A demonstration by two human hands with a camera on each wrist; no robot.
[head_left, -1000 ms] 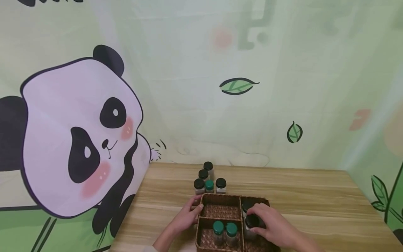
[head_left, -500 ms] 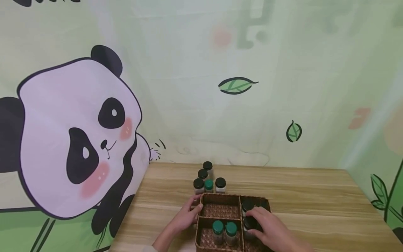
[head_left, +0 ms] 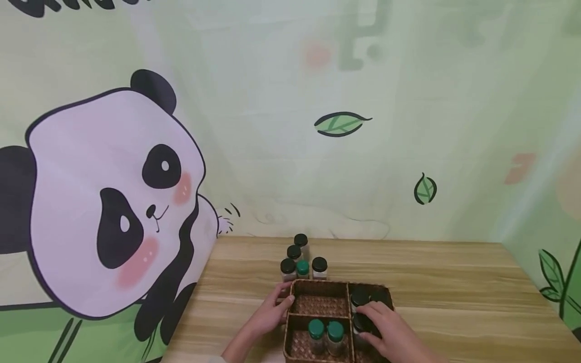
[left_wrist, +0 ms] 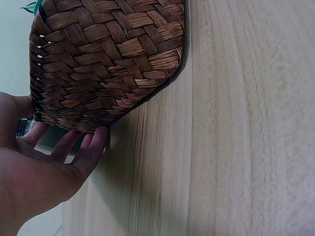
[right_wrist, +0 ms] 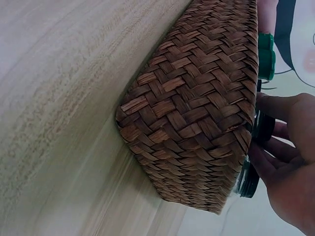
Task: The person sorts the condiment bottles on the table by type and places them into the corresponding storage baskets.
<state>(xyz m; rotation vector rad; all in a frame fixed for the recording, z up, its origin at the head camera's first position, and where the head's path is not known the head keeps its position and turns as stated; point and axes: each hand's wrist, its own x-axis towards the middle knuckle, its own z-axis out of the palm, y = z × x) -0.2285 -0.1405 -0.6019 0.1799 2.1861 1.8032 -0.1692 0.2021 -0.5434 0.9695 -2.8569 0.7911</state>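
Note:
A brown woven basket (head_left: pixel 318 315) with compartments stands on the wooden table. My left hand (head_left: pixel 270 315) grips its far left corner, the thumb at the rim and the fingers against the outer weave (left_wrist: pixel 88 64). In the right compartment, my right hand (head_left: pixel 395 330) holds a black-lidded jar (head_left: pixel 362 321) by its lid, fingers on the far side and thumb on the near side. Just behind it is another black-lidded jar (head_left: pixel 360 296). The right wrist view shows a further black lid (right_wrist: pixel 250 181) below the hand. Two green-lidded jars (head_left: pixel 316 330) stand in the near left compartment.
Behind the basket stand several jars: black-lidded ones (head_left: pixel 320 264) and one with a green lid (head_left: pixel 302 268). The wooden table (head_left: pixel 445 282) meets a backdrop (head_left: pixel 272 151) printed with a panda and leaves along its far edge.
My right hand shifts slightly left and stays at the black-lidded jar, which moves a little toward the compartment's left wall. The left hand keeps its place on the basket.

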